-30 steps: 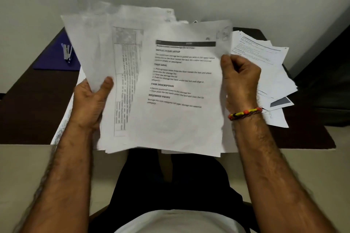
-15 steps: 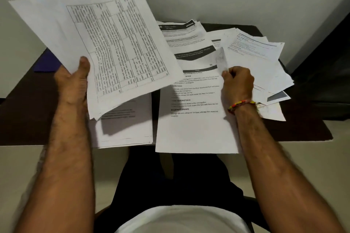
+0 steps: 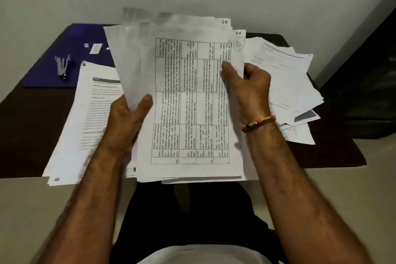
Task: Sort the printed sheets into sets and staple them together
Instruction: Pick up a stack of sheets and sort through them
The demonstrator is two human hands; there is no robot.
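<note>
I hold a fanned bundle of printed sheets [image 3: 188,103] upright over the table's front edge; the front sheet carries a sideways table and a circled handwritten mark at its top right. My left hand [image 3: 128,120] grips the bundle's lower left, thumb on the front. My right hand [image 3: 246,88] pinches the right edge of the front sheet, thumb on the print. A stack of text pages [image 3: 85,118] lies on the table at the left. A loose pile of sheets [image 3: 287,83] spreads at the right. A silver stapler [image 3: 62,66] rests on a blue folder [image 3: 64,43].
The dark brown table [image 3: 27,126] stands against a pale wall. Small white bits [image 3: 95,48] lie on the blue folder. A dark piece of furniture [image 3: 368,83] stands at the right. My lap in dark clothing is below the table's front edge.
My right hand left the text page on the table and came back to the bundle. My left hand brought the bundle from the upper left to the centre. The view shifted.
</note>
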